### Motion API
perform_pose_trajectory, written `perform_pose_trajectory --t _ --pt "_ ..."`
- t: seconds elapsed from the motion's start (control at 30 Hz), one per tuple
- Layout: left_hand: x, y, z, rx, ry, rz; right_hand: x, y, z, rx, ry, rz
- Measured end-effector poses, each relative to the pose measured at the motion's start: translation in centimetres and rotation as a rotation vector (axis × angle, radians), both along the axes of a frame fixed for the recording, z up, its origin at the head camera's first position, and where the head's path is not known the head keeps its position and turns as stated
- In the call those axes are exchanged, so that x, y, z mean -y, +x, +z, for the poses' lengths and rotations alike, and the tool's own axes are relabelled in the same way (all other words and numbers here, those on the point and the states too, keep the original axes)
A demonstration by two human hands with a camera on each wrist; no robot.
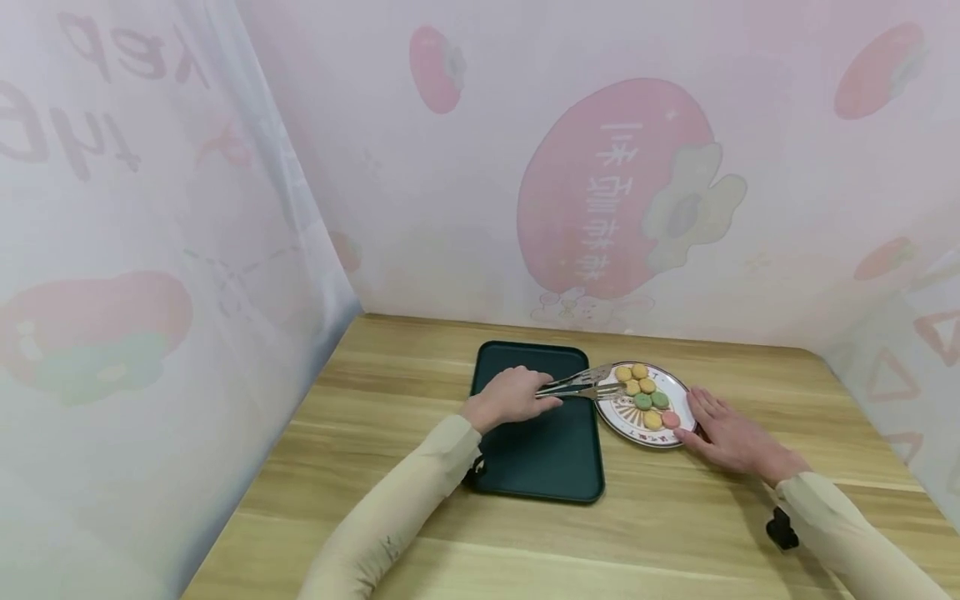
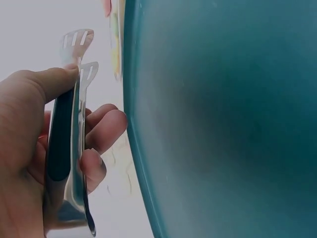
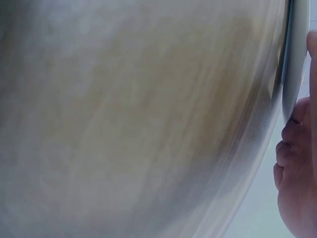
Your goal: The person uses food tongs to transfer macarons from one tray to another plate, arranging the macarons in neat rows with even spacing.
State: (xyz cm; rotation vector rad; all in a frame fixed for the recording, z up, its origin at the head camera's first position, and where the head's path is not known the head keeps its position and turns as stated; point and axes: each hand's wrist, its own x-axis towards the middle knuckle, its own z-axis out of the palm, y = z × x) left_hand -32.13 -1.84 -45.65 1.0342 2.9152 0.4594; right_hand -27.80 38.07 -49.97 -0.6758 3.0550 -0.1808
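Observation:
My left hand (image 1: 516, 395) holds metal food tongs (image 1: 577, 392) above a dark green tray (image 1: 543, 462). The tongs' two slotted ends stand apart, reaching over the left side of a round white plate (image 1: 678, 392). Small macarons (image 1: 643, 402) in yellow, green and pink sit on that plate. In the left wrist view, thumb and fingers wrap the dark handle of the tongs (image 2: 62, 139). My right hand (image 1: 731, 437) rests against the plate's right rim, fingers extended and thumb at the near edge. The right wrist view shows only part of that hand (image 3: 299, 178), at its right side.
A wood-grain table (image 1: 645, 533) carries the tray and plate, which stand side by side. Pale printed curtains (image 1: 465, 208) close off the back and both sides. A black wrist device (image 1: 782, 529) hangs under the right sleeve.

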Motion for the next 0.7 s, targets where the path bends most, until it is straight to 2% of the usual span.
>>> perform_pose_trajectory --t 0.27,0.53,0.7 --pt "3.7 -0.6 0.2 -0.022 -0.001 0.089 0.1 -0.5 0.0 0.004 -0.006 -0.006" --pt "7.8 -0.7 0.3 0.013 0.066 0.164 0.1 -0.5 0.0 0.021 -0.019 -0.01" --pt "10.6 -0.6 -0.3 0.004 0.103 0.21 0.2 -0.4 0.0 0.014 -0.009 -0.01"
